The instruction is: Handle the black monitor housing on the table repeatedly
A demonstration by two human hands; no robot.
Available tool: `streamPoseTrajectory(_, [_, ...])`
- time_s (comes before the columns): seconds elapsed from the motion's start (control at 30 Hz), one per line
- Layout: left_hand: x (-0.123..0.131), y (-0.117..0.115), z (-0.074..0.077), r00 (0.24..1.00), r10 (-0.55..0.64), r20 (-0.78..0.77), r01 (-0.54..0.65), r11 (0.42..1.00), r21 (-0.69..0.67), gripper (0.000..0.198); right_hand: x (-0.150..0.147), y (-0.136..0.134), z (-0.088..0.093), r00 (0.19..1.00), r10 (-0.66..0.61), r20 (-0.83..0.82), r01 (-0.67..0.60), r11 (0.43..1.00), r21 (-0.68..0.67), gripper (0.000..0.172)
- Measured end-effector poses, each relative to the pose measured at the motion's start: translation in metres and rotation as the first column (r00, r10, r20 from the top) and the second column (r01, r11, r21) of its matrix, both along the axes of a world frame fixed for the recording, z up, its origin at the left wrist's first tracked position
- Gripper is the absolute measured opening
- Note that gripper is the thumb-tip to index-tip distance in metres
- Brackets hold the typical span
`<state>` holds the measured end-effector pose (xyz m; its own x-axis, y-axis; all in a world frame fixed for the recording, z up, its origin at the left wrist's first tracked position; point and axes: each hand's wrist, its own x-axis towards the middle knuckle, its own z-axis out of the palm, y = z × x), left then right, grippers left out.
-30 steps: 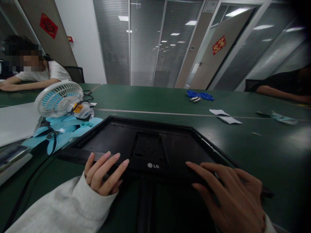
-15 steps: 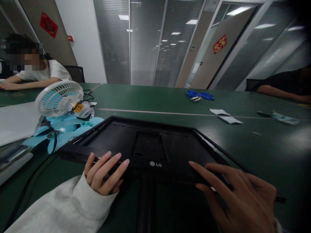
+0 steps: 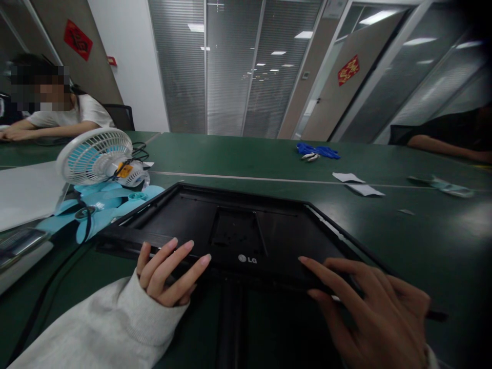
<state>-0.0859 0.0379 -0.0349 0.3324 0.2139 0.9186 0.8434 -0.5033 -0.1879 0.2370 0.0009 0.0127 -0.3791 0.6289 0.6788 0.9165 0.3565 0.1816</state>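
A black LG monitor [image 3: 238, 230] lies flat on the green table [image 3: 423, 230], its near edge with the logo toward me. My left hand [image 3: 165, 274], in a pale grey sleeve, grips the monitor's near edge on the left, fingers laid over the top. My right hand [image 3: 372, 312] grips the same edge on the right, fingers spread over the frame. The monitor's black stand column [image 3: 230, 323] runs toward me between my hands.
A small white and blue desk fan [image 3: 96, 156] lies left of the monitor on light blue fan parts [image 3: 100, 205]. Blue gloves [image 3: 317, 151] and white paper scraps [image 3: 357, 183] lie farther back. One person sits at the far left, another person's arm [image 3: 446, 145] rests at the right.
My right hand has slid a little to the right along the monitor's near edge. The monitor has shifted slightly; my left hand stays where it was.
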Motion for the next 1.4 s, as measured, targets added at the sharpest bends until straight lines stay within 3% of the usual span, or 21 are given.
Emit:
streamPoseTrajectory(0.13, [0.002, -0.005, 0.001, 0.999, 0.027, 0.021, -0.024, 0.994, -0.105, 0.026, 0.000, 0.000, 0.000, 1.000, 0.008, -0.011, -0.008, 1.000, 0.004, 0.032])
streamPoseTrajectory(0.33, [-0.012, 0.007, 0.006, 0.991, -0.030, -0.132, 0.041, 0.995, 0.086, 0.026, -0.001, 0.000, 0.004, 0.998, 0.068, 0.014, -0.068, 0.998, 0.006, 0.033])
streamPoseTrajectory(0.6, [-0.017, 0.006, 0.005, 0.988, 0.001, -0.154, 0.013, 0.996, 0.090, 0.027, -0.010, -0.001, 0.005, 0.996, 0.085, -0.016, -0.085, 0.996, -0.011, 0.032])
streamPoseTrajectory(0.9, [-0.010, 0.002, 0.011, 0.981, -0.129, -0.145, 0.132, 0.991, 0.010, 0.022, -0.008, -0.003, 0.004, 0.981, 0.194, -0.021, -0.195, 0.977, -0.089, 0.039])
streamPoseTrajectory(1.07, [-0.002, -0.002, 0.015, 0.984, -0.163, -0.074, 0.162, 0.987, -0.011, 0.022, -0.005, -0.001, 0.001, 0.965, 0.252, 0.075, -0.243, 0.963, -0.114, 0.050])
streamPoseTrajectory(1.3, [-0.012, -0.001, 0.012, 0.977, -0.146, -0.156, 0.147, 0.989, -0.005, 0.024, -0.001, 0.000, -0.004, 0.964, 0.231, 0.131, -0.226, 0.973, -0.049, 0.050])
streamPoseTrajectory(1.4, [-0.014, -0.001, 0.009, 0.996, -0.027, -0.082, 0.025, 0.999, -0.031, 0.028, -0.001, 0.000, -0.003, 0.963, 0.223, 0.151, -0.221, 0.975, -0.029, 0.049])
